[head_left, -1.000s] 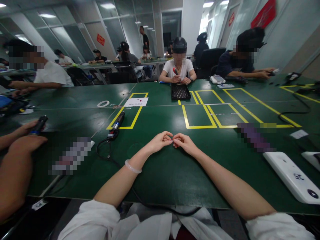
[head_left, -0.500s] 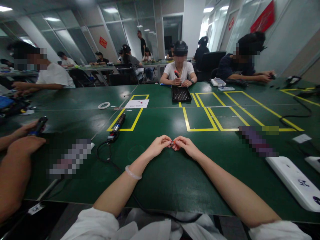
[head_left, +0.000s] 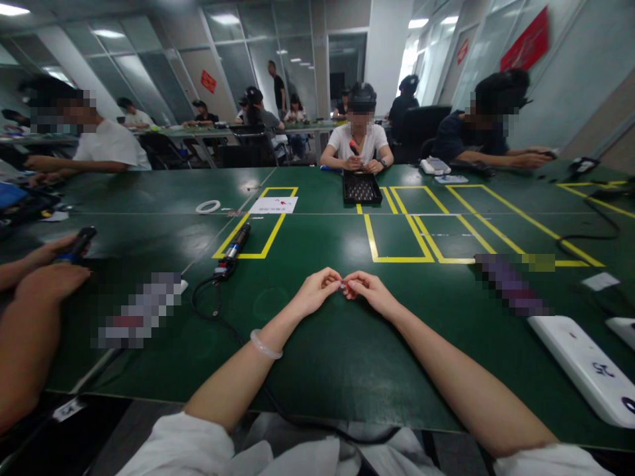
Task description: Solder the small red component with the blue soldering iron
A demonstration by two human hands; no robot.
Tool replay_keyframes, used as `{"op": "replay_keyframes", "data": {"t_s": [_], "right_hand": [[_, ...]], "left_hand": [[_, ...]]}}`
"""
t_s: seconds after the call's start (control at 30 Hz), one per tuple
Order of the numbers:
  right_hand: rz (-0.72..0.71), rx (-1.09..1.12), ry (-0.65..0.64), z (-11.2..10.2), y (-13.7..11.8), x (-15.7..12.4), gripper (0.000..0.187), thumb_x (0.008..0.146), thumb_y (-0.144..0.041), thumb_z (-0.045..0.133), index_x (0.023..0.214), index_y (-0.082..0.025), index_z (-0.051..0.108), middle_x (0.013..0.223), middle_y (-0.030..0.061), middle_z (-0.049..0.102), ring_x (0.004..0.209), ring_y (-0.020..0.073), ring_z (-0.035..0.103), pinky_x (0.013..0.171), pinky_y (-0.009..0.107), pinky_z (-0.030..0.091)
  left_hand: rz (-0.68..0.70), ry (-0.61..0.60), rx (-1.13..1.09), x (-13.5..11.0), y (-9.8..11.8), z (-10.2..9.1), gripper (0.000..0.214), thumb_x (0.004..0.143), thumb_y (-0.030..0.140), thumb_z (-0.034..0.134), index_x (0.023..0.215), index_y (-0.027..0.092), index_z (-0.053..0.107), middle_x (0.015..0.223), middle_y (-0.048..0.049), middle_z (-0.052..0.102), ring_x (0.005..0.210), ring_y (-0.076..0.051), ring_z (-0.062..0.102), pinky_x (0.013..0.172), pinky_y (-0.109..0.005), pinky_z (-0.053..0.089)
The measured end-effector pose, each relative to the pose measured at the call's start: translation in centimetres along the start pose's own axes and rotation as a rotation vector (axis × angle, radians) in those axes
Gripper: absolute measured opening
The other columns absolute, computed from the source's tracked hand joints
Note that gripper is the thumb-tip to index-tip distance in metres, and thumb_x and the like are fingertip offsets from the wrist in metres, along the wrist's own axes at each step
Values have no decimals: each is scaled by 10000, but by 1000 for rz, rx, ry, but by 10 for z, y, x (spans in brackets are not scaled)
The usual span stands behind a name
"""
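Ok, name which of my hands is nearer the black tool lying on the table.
Left. Your left hand is to the right of the black tool; your right hand is farther right, beyond the left one.

Beyond my green table [head_left: 307, 238] I see a black chair [head_left: 426, 129]; farther past it, glass panels [head_left: 139, 79], a white pillar [head_left: 389, 39], perhaps a doorway [head_left: 346, 63].

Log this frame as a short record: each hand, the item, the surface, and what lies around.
Left hand: pinching a tiny item; pale bracelet on wrist
Right hand: pinching at the same item
Item identity: too small to tell
Surface: green table with yellow tape
Left of hands: black corded tool
Right of hands: white device
Opposite: seated person, black tray
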State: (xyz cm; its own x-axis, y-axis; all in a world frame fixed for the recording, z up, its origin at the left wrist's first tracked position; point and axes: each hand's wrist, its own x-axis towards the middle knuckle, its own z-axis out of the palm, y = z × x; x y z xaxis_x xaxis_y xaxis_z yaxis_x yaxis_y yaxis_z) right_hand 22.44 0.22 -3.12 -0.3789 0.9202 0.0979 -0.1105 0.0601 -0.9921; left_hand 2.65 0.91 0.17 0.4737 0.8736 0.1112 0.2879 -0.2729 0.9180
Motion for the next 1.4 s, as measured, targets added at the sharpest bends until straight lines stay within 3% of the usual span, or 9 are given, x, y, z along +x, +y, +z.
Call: {"op": "replay_keyframes", "data": {"t_s": [0.2, 0.43, 0.7, 0.87, 0.97, 1.03, 1.13, 1.2, 1.4], "right_hand": [[-48, -74, 19, -1, 4, 1, 327, 761, -453, 714, 874, -165, 608, 707, -1, 639, 644, 129, 607, 643, 272, 496], [-103, -180, 39, 1, 10, 1, 331, 752, -370, 714, 991, -179, 588, 878, 34, 652, 680, 121, 585, 648, 260, 488], [-128, -376, 35, 1, 7, -1, 238, 801, -348, 658, 948, -165, 621, 757, 7, 621, 657, 129, 559, 636, 260, 466], [-102, -402, 22, 2, 6, -1, 216, 800, -319, 647, 940, -155, 624, 731, 1, 604, 635, 120, 534, 619, 248, 443], [-95, -401, 21, 2, 5, -1, 214, 797, -315, 646, 936, -155, 620, 723, -2, 597, 633, 119, 525, 616, 245, 434], [-92, -403, 19, 3, 4, -1, 215, 798, -322, 645, 934, -157, 619, 719, -4, 591, 632, 118, 521, 612, 242, 427], [-89, -406, 14, 3, 3, -1, 212, 801, -317, 640, 940, -158, 619, 710, -9, 582, 622, 115, 514, 608, 241, 422], [-90, -406, 11, 3, 3, -1, 207, 801, -306, 638, 947, -160, 618, 712, -10, 584, 619, 114, 513, 610, 242, 422], [-97, -408, 7, 3, 5, -1, 207, 805, -308, 644, 953, -166, 619, 740, 2, 604, 640, 123, 533, 618, 248, 427]], "left_hand": [[84, 4, 79, -2, 4, 2, 177, 828, 280, 610, 969, 173, 598, 941, -46, 651, 857, -147, 612, 777, -280, 472], [137, 4, 178, -1, -4, 1, 237, 803, 180, 605, 1039, 189, 590, 965, -47, 643, 864, -144, 599, 756, -272, 461], [187, -28, 273, -3, 6, -6, 250, 865, 313, 573, 1086, 198, 588, 1002, -52, 616, 901, -160, 590, 806, -289, 465], [82, 204, 694, -4, -4, -74, 363, 895, 435, 503, 1163, 202, 578, 1160, -89, 582, 1101, -242, 542, 969, -383, 412], [-188, 499, 1004, -18, -27, -134, 512, 854, 439, 543, 1282, 160, 513, 1318, -151, 503, 1221, -326, 464, 1033, -459, 354], [-416, 603, 1100, -32, -45, -169, 641, 821, 490, 565, 1344, 134, 461, 1391, -191, 442, 1257, -379, 430, 1014, -489, 370], [-728, 573, 1075, -53, -68, -205, 700, 801, 560, 555, 1360, 154, 443, 1381, -205, 464, 1200, -399, 494, 923, -499, 444], [-818, 502, 1029, -61, -78, -219, 648, 808, 535, 556, 1342, 180, 463, 1344, -186, 512, 1159, -370, 542, 892, -465, 472], [-727, 446, 1026, -62, -92, -232, 666, 782, 483, 614, 1366, 208, 448, 1383, -157, 500, 1165, -329, 563, 890, -403, 486]]}}
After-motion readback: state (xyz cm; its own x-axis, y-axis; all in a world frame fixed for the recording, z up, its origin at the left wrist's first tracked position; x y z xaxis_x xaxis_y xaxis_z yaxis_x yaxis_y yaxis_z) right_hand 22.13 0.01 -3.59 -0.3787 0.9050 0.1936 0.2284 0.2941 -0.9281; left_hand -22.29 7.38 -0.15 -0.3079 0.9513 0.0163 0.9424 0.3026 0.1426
